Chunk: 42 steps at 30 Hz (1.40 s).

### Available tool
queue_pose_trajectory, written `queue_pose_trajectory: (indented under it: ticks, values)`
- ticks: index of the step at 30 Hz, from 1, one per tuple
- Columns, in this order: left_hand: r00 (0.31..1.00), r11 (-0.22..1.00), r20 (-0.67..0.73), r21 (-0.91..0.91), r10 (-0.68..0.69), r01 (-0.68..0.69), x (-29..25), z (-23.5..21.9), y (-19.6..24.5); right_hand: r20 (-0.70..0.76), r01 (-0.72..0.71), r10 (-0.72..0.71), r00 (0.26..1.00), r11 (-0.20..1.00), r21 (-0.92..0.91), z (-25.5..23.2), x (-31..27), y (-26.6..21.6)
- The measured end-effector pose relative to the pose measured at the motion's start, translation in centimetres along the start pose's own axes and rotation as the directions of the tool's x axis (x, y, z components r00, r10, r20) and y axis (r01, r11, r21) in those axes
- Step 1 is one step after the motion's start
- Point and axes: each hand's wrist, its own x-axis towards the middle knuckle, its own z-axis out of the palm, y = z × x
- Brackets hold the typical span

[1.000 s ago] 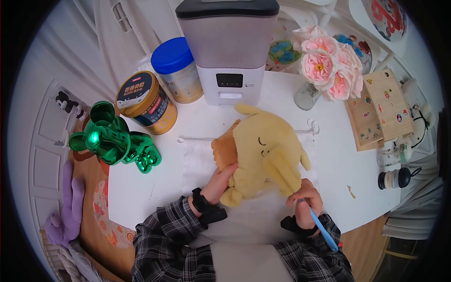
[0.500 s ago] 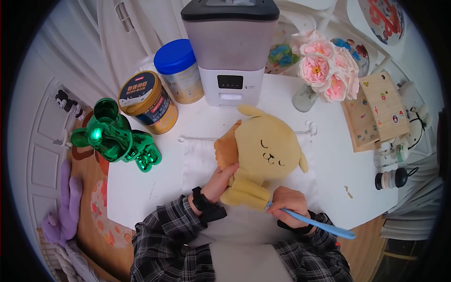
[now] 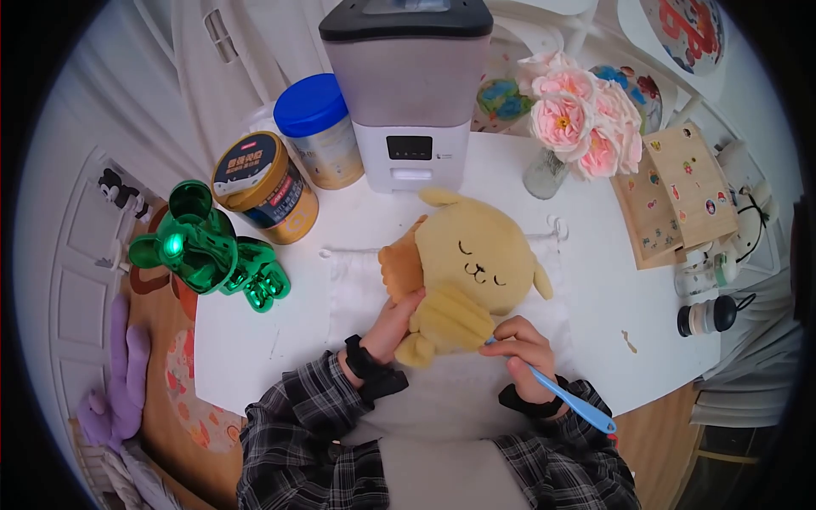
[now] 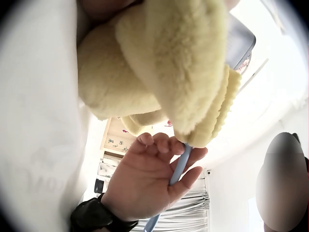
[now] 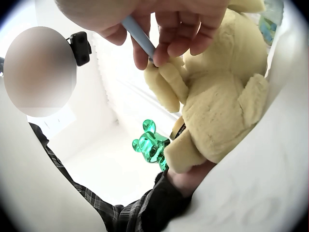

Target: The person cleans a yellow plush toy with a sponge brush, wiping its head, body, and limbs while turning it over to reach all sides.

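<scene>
In the head view, the plush toy (image 3: 497, 242) is over the white counter (image 3: 255, 365), a little tilted. The left hand (image 3: 393, 330) holds its side, the grip closed on the plush. The ribbed yellow head (image 3: 455, 319) is at the toy's front — the right hand (image 3: 524, 355) has its blue handle (image 3: 578, 408). In the left wrist view, the right grip is half closed, with this handle between thumb and fingers. In the right wrist view, the green bear figure (image 5: 152, 145) appears beyond the toy.
</scene>
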Motion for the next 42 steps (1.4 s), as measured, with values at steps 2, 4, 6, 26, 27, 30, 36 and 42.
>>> queue_pose_trajectory:
  ticks: [2,4,6,26,27,30,36,42]
  values:
    - [1.0,1.0,0.014,0.019,-0.013,0.013,-0.2,0.2,0.2,0.07,-0.027,0.025,0.997,0.999,0.019,-0.3,-0.3,0.1]
    - [1.0,0.999,0.01,0.048,-0.01,0.01,-0.4,0.2,0.2,0.126,-0.051,0.045,0.991,0.998,0.041,-0.4,-0.2,0.2]
    - [1.0,0.996,-0.007,0.089,0.006,-0.005,-0.3,0.2,0.1,0.165,-0.07,0.059,0.985,0.995,0.065,-0.7,0.0,0.1]
    - [0.999,0.998,0.033,0.062,0.019,-0.021,-0.1,0.0,0.0,0.089,-0.108,0.103,0.991,0.993,0.051,-0.3,0.1,0.3]
    - [0.999,0.999,0.029,0.034,0.016,-0.017,0.0,-0.2,-0.1,0.127,-0.156,0.144,0.981,0.984,0.084,-0.2,0.0,0.2]
    - [1.0,0.998,0.002,0.065,0.015,-0.015,-0.3,0.3,0.0,0.219,-0.224,0.186,0.958,0.961,0.165,-0.9,-0.1,0.5]
    - [1.0,0.998,0.005,0.058,0.02,-0.02,-0.1,0.3,0.3,0.129,-0.139,0.11,0.986,0.961,0.239,-0.9,-1.0,1.6]
    - [0.999,0.997,-0.021,0.079,0.024,-0.023,0.1,0.3,0.1,0.064,-0.213,0.203,0.977,0.943,0.257,-0.4,-0.6,1.4]
